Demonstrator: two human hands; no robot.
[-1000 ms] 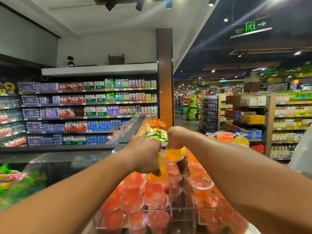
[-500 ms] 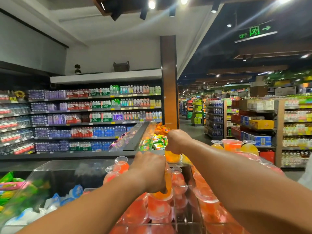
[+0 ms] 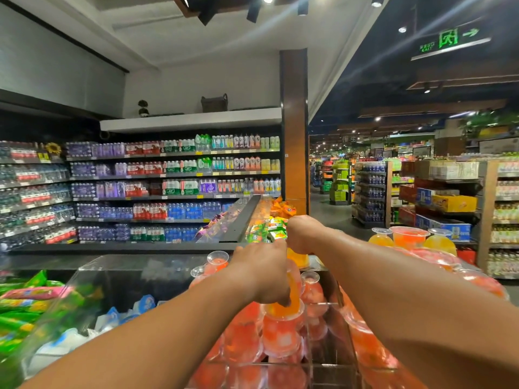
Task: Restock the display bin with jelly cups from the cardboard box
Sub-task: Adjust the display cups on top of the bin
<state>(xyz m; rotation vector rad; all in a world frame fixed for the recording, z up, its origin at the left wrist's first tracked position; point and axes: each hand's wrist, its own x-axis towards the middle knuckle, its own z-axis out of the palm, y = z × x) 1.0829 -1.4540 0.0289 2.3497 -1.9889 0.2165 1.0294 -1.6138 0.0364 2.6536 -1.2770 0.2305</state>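
A clear acrylic display bin [image 3: 334, 369] in front of me is heaped with red-orange jelly cups [image 3: 280, 336]. My left hand [image 3: 264, 273] grips an orange jelly cup [image 3: 282, 308] from above, its base resting on the pile. Farther back my right hand [image 3: 302, 234] is curled round another orange jelly cup [image 3: 298, 258] over the bin's far end. More red jelly cups [image 3: 438, 258] are stacked along the right, under my right forearm. No cardboard box shows in this view.
A second clear bin [image 3: 92, 279] to the left holds blue-and-white packets [image 3: 140, 304]; green snack bags [image 3: 25, 301] lie beyond it. Orange and green packets [image 3: 276, 220] fill the far display. Bottled-drink shelves [image 3: 157, 189] line the back wall; an aisle [image 3: 323, 211] opens at right.
The camera has tilted upward, so the bin sits lower in view. Both hands have stayed over the bin with their orange cups; the left one has sunk slightly onto the pile.
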